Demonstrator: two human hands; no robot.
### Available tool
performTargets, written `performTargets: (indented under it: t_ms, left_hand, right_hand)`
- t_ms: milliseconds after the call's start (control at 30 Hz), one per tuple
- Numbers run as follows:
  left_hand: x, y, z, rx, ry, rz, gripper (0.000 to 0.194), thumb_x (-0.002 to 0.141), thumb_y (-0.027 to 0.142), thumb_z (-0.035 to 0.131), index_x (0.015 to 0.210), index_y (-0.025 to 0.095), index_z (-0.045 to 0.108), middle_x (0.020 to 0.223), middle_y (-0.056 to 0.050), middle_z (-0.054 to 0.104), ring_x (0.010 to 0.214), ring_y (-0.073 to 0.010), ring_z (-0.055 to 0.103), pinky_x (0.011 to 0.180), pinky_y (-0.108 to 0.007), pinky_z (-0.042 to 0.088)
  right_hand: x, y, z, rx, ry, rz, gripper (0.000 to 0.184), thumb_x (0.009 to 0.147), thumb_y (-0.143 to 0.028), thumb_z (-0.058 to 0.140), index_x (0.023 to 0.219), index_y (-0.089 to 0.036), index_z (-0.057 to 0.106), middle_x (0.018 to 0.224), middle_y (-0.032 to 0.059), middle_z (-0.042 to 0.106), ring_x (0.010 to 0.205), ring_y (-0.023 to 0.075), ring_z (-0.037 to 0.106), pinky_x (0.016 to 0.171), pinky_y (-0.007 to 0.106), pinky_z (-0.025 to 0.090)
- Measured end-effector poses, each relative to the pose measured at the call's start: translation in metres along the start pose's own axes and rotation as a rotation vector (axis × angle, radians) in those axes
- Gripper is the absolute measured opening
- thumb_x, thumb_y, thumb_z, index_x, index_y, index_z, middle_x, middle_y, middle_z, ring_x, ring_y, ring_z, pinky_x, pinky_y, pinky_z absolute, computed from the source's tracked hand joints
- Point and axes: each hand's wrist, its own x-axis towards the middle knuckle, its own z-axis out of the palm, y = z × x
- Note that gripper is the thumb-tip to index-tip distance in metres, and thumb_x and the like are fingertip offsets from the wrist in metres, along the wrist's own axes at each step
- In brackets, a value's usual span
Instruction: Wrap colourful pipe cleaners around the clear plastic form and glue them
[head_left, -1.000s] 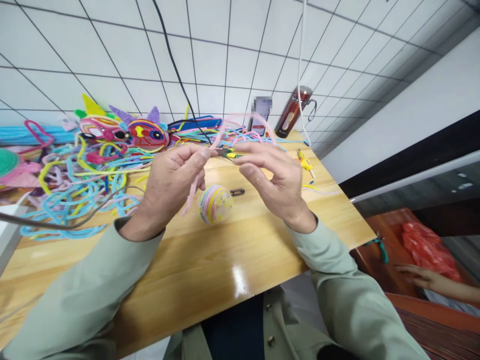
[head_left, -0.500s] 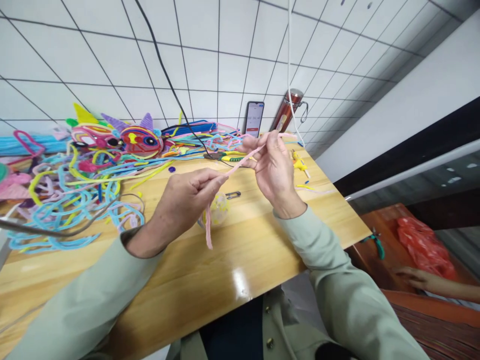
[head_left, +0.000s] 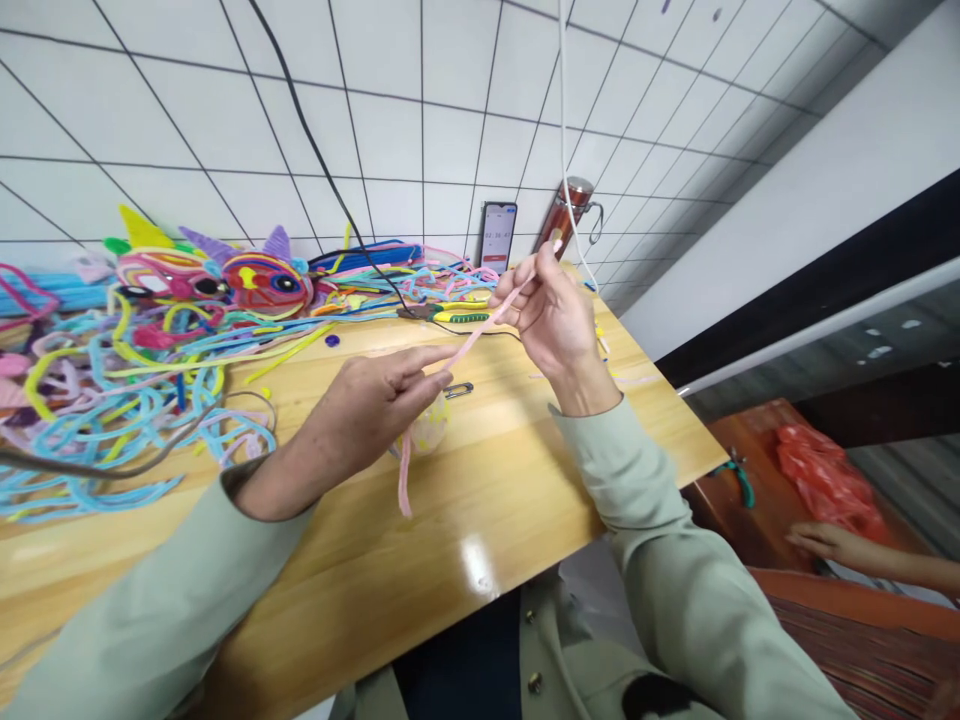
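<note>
A pink pipe cleaner [head_left: 484, 328] stretches at a slant between my two hands above the table. My left hand [head_left: 360, 410] pinches its lower part, and a loose tail hangs below the fingers. Higher up and to the right, my right hand [head_left: 551, 320] grips the other end between thumb and fingers, where a short tip pokes out. Behind my left fingers sits a clear roll with yellow spots [head_left: 431, 428], partly hidden. Close by it lies a small dark metal clip [head_left: 459, 390].
Tangled blue and yellow pipe cleaners [head_left: 142, 420] cover the table's left side, with colourful masks [head_left: 266, 283] behind. Pliers [head_left: 457, 316], an upright phone [head_left: 498, 238] and a red flask [head_left: 562, 215] stand along the wall. Another person's hand [head_left: 825, 543] rests near a red plastic bag [head_left: 825, 475].
My right hand has turned slightly and the pipe cleaner's end past its fingers shows much shorter. My left hand still holds the lower part. The whole view has shifted a little.
</note>
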Motion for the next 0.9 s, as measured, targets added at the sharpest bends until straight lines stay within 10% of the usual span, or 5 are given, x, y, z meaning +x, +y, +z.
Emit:
performTargets:
  t_ms: [233, 533, 700, 900]
  left_hand:
    - [0.0, -0.006, -0.01, -0.047, -0.111, 0.127, 0.041, 0.105, 0.044, 0.058, 0.127, 0.024, 0.088, 0.079, -0.001, 0.081, 0.065, -0.0143, 0.069, 0.065, -0.023, 0.051]
    - [0.006, -0.004, 0.002, -0.537, -0.273, -0.207, 0.053, 0.099, 0.05, 0.072, 0.142, 0.018, 0.072, 0.096, -0.008, 0.084, 0.078, -0.0195, 0.077, 0.068, -0.027, 0.061]
    - [0.002, -0.006, 0.016, -0.833, -0.352, -0.289, 0.038, 0.102, 0.056, 0.076, 0.102, 0.018, 0.079, 0.085, -0.005, 0.077, 0.068, -0.0135, 0.064, 0.065, -0.025, 0.054]
    - [-0.006, -0.003, 0.028, -0.996, -0.405, -0.367, 0.047, 0.097, 0.061, 0.083, 0.103, 0.014, 0.083, 0.06, 0.004, 0.054, 0.055, -0.0091, 0.045, 0.056, -0.022, 0.039]
  right_hand:
    - [0.005, 0.009, -0.019, -0.418, 0.058, -0.262, 0.068, 0.096, -0.089, 0.062, 0.07, -0.026, 0.061, 0.064, -0.0024, 0.063, 0.059, 0.0146, 0.063, 0.061, 0.03, 0.056]
    - [-0.013, -0.007, 0.006, -0.328, -0.12, -0.127, 0.069, 0.096, -0.09, 0.062, 0.071, -0.025, 0.065, 0.061, -0.0031, 0.062, 0.055, 0.0117, 0.056, 0.054, 0.026, 0.049]
    - [-0.026, -0.015, 0.019, -0.302, -0.182, -0.098, 0.068, 0.096, -0.088, 0.063, 0.073, -0.025, 0.065, 0.062, -0.0035, 0.061, 0.056, 0.0109, 0.058, 0.053, 0.024, 0.05]
    - [-0.028, -0.016, 0.02, -0.288, -0.238, -0.103, 0.069, 0.1, -0.086, 0.06, 0.073, -0.023, 0.063, 0.063, -0.0039, 0.059, 0.056, 0.0094, 0.056, 0.054, 0.022, 0.048]
